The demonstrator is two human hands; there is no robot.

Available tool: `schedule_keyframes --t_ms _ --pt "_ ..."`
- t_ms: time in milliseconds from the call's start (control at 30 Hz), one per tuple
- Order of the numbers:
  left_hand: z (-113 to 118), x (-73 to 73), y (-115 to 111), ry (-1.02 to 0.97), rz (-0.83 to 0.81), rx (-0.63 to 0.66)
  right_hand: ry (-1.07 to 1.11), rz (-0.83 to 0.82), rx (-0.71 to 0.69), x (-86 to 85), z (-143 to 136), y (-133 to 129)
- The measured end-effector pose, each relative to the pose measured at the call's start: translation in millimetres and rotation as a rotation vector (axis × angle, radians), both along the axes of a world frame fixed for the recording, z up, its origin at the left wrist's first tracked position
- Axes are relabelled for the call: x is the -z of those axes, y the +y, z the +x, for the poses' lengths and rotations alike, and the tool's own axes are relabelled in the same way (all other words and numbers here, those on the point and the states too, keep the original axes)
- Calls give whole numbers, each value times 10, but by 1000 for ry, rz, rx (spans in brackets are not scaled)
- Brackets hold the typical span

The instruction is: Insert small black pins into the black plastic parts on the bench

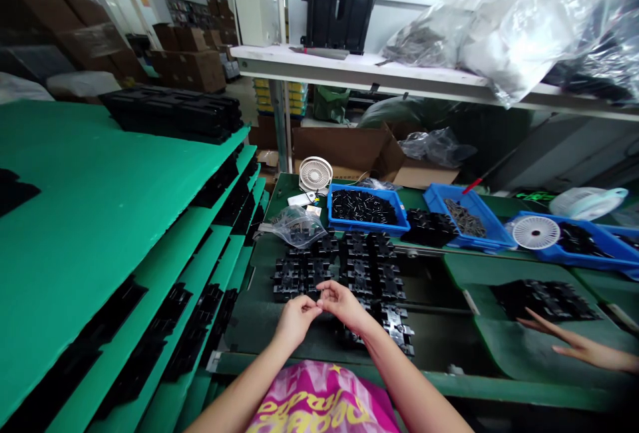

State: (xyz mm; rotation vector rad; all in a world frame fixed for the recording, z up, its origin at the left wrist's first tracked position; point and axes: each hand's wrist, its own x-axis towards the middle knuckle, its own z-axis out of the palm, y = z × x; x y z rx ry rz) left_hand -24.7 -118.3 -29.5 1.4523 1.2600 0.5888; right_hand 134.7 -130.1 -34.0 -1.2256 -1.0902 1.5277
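My left hand (296, 318) and my right hand (339, 303) meet over the green workbench (299, 346), fingertips pinched together. Whatever sits between the fingers is too small to make out. Just beyond and to the right of them lie rows of black plastic parts (358, 273), set side by side on the bench. One part (397, 326) near my right forearm catches the light. Behind the rows is a clear plastic bag (298, 225) with small pieces in it. A blue bin (367, 210) full of small black pieces stands at the back.
Green sheets (100, 173) stacked with black parts between them rise at the left. Another blue bin (469, 217) holds grey metal pieces. A white fan (315, 173) stands behind. At right, another person's hand (579, 343) is near a black part (544, 298). A shelf (419, 74) crosses above.
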Motion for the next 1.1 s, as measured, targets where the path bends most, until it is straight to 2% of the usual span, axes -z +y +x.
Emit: schedule_keyframes --t_ms 167,300,367,433,500,567,700,833,967,1100 --pt "-108 112 2 17 -72 57 0 -11 -118 -15 21 7" --pt "-271 212 62 134 -16 -11 170 -7 -232 -40 94 37" --pt "-336 232 97 199 54 -62 84 70 -152 -18 171 144" --pt "-359 233 120 236 106 -84 -121 147 -12 51 265 316" --pt "-340 229 128 245 122 -81 -287 178 86 160 353 506" --pt "-301 230 127 239 115 -70 -358 183 126 286 414 656" --pt "-263 255 118 219 88 -60 -474 198 123 483 431 759" --pt "-272 271 121 199 72 -59 -560 218 96 569 390 744" --pt "-242 259 133 168 57 -60 -600 237 65 557 385 738" --pt "-194 228 157 120 38 -69 -585 254 56 426 395 652"
